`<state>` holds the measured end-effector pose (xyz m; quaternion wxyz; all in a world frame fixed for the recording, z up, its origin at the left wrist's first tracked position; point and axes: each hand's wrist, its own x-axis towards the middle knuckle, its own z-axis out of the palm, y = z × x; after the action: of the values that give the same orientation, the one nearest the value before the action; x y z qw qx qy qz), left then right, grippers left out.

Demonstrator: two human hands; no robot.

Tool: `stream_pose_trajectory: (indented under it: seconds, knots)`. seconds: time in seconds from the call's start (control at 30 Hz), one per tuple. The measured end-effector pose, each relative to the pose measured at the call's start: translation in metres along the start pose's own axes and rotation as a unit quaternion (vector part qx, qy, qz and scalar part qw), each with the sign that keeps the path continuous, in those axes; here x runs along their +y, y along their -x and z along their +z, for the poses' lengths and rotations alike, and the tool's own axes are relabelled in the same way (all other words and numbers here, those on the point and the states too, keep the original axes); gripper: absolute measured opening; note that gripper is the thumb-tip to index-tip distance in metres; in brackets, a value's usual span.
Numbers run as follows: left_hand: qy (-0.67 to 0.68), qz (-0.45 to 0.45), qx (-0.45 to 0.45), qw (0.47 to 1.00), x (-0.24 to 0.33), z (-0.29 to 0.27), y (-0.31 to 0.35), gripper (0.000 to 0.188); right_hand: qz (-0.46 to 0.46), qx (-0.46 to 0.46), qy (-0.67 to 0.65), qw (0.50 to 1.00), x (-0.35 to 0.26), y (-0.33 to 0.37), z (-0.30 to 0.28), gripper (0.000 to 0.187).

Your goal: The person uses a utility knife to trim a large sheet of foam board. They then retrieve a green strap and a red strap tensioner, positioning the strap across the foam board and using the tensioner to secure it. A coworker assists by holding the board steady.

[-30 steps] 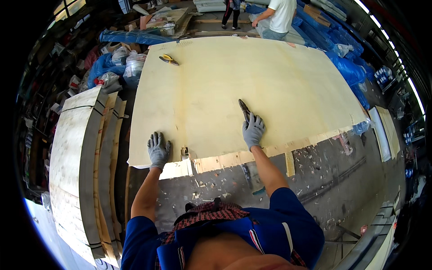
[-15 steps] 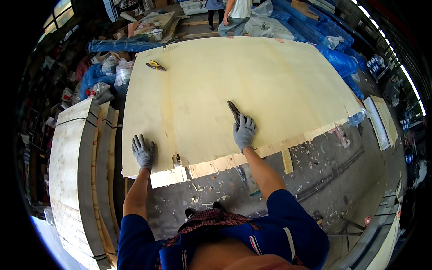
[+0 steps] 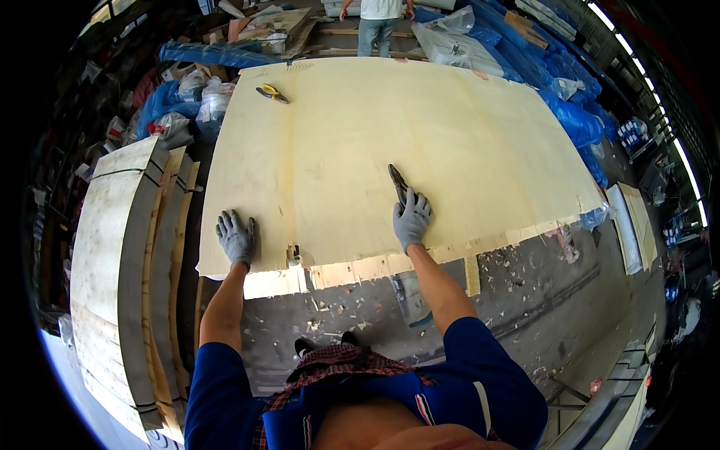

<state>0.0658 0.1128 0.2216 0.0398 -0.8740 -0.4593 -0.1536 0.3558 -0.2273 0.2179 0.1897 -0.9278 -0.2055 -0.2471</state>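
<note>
Two grey-gloved hands lie palm down on a large, pale yellow, flat sheet of board, which spans the middle of the scene and slants slightly at its near edge; the left hand rests by the near left corner, its fingers spread wide and flat on the surface; the right hand lies right of the middle, nearer the near edge than the far one, over the near end of a dark, slender, plier-like hand tool, whose far end points away and a little left; the palm hides how tightly those fingers close, so I cannot tell whether the tool is gripped or merely covered; yellow-and-black-handled pliers lie near the board's far left corner, well apart from both hands; a pale, rough-edged wooden strip shows along the near edge, beside a small dark notch right of the left hand; a strapped stack of pale boards stands at left; crinkled blue plastic-wrapped bundles lie at far right; a person in a white shirt stands beyond the far edge.
</note>
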Motion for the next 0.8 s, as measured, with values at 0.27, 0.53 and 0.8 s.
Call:
stream_pose_trajectory:
  seconds: [0.27, 0.53, 0.8]
  knots:
    - [0.009, 0.004, 0.018, 1.000, -0.003, 0.004, -0.001, 0.063, -0.003, 0.002, 0.003, 1.000, 0.000, 0.000, 0.001, 0.056]
    - [0.012, 0.007, 0.032, 0.999, -0.007, 0.010, -0.002, 0.054, -0.002, -0.005, -0.003, 1.000, -0.002, -0.001, -0.001, 0.054]
    - [0.026, 0.000, 0.030, 0.999, -0.003, 0.004, -0.002, 0.057, -0.003, -0.001, -0.011, 1.000, 0.001, 0.001, 0.005, 0.055]
